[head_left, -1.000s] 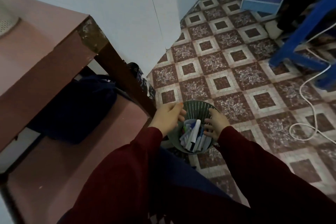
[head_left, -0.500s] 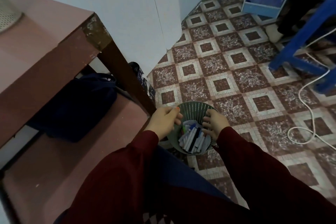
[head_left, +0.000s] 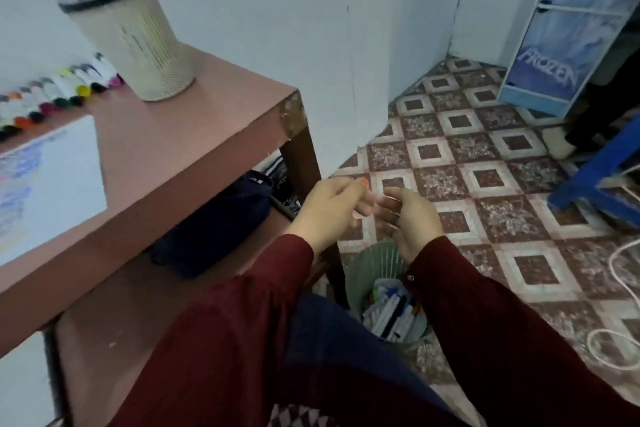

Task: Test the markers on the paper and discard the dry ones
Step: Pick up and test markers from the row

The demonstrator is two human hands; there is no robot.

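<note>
Markers (head_left: 391, 315) lie in the bin (head_left: 367, 265) beneath the hands (left (head_left: 330, 210), right (head_left: 410, 220)), both relaxed, empty.

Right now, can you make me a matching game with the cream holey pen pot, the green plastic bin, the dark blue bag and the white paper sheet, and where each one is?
Things:
1. cream perforated pen pot
2. green plastic bin
3. dark blue fabric bag
4. white paper sheet

Places:
A. on the tiled floor
B. lying flat on the pink table
C. on the lower shelf
D. standing upright on the pink table

Pairs: 1-D, 2-A, 3-C, 4-B
</note>
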